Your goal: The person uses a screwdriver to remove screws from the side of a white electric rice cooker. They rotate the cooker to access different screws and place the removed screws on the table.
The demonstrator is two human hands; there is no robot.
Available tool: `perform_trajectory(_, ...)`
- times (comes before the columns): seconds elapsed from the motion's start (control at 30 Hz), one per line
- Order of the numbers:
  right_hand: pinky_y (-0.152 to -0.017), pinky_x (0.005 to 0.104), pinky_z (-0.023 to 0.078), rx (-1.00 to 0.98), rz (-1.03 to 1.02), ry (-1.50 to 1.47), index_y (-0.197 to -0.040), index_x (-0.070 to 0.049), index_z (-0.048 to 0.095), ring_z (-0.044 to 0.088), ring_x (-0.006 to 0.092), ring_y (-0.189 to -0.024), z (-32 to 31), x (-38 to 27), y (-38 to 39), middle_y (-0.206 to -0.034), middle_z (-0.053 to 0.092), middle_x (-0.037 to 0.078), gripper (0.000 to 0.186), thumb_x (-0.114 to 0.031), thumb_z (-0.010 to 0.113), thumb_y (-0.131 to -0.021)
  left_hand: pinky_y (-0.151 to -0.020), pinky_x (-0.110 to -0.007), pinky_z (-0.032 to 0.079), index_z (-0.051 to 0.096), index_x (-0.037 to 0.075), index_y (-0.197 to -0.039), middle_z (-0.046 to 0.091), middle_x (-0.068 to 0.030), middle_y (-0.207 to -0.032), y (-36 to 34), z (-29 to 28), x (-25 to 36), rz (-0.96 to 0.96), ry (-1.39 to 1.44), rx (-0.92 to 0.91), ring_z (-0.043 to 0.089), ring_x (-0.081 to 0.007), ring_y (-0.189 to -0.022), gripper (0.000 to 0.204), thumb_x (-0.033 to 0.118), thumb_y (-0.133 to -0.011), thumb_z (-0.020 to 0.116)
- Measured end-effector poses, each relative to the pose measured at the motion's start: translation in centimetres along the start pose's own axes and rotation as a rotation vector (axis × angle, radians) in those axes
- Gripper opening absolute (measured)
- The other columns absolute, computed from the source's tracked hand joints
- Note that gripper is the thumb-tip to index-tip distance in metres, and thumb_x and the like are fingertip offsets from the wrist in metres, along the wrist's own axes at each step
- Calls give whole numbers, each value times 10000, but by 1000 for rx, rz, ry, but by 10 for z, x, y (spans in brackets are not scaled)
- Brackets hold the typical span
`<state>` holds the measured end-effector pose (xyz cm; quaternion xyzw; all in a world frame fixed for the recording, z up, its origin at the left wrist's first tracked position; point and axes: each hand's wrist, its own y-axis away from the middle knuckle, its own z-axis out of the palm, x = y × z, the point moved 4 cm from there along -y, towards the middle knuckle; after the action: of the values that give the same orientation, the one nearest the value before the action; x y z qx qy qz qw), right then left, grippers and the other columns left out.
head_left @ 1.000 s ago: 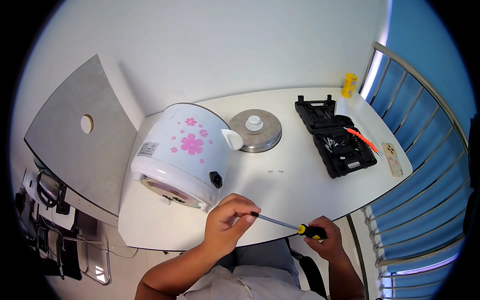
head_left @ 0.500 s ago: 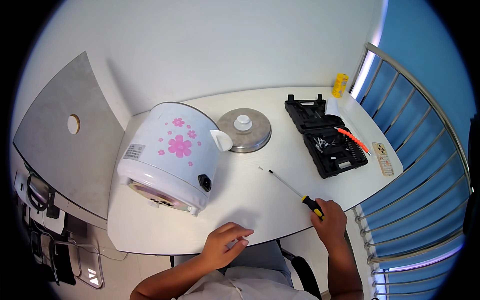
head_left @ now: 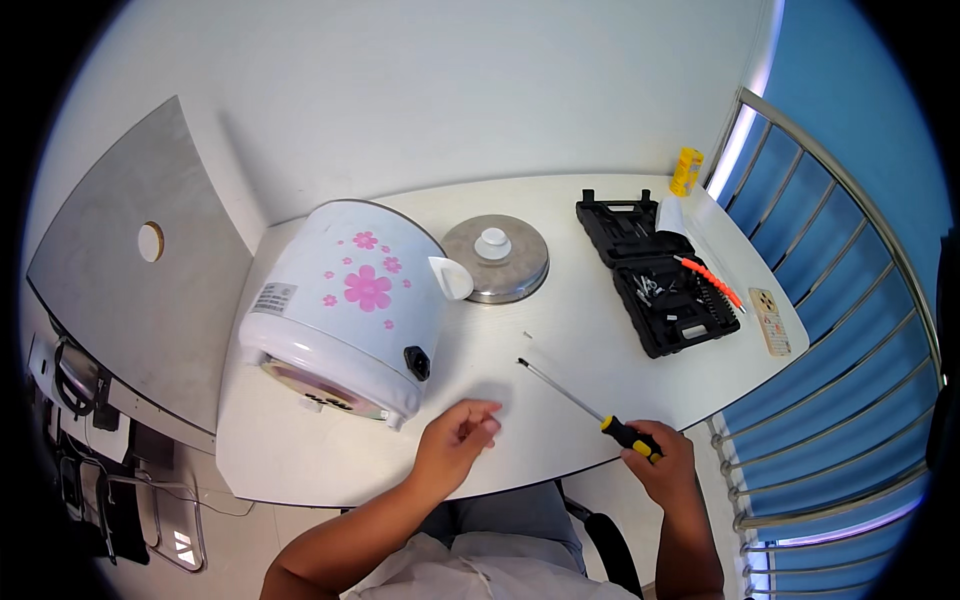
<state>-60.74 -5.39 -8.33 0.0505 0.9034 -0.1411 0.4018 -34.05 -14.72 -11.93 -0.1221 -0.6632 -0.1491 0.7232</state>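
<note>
My right hand grips the black and yellow handle of a screwdriver. The long shaft points away and to the left, its dark tip near a small screw on the white table. Over the table's near part, my left hand is loosely curled, thumb and forefinger a little apart, with nothing visible between them. Left of it a white rice cooker with pink flowers lies tipped, its side facing up. A black power socket shows on its right, near the left hand.
A round metal lid with a white knob lies behind the screw. At the right are an open black tool case, an orange flexible shaft, a patterned phone-like object and a yellow can. Metal railing borders the right side.
My left hand has moved slightly up and right over the table. The screwdriver's tip has swung left and nearer to me, while its handle has tilted flatter.
</note>
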Motion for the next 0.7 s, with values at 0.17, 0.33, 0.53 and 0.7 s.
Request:
perform_trajectory(0.17,-627,209,424,-142,157,-242,-1061,-8,635,517,60,-682,0,4,8,-800,610,2,339,-41,703,-731,-653,-214,438,609,36,-1095,625,-7,-873,-33,11,2,-77,67,13,559,-75,-733,216,179,-937,573)
perform_trajectory(0.33,-618,210,421,-165,263,-358,-1058,-14,639,514,59,-676,2,16,13,-793,609,-1,326,-49,699,-740,-665,-213,438,613,27,-1046,602,1,-809,-49,26,8,3,106,56,552,-77,-725,179,156,-922,604)
perform_trajectory(0.53,-602,205,412,-71,200,-342,-1064,-8,625,500,50,-664,1,23,14,-791,586,-10,318,-29,680,-752,-632,-250,447,621,42,-890,580,-7,-757,-66,33,1,86,-77,49,552,-87,-707,114,154,-897,632)
perform_trajectory(0.7,-644,212,433,135,264,-412,-1069,2,613,521,64,-708,-5,39,18,-847,614,21,319,-35,683,-760,-617,-343,480,639,68,-796,620,-56,-793,-103,52,24,214,-1007,67,627,-190,-718,194,254,-838,679)
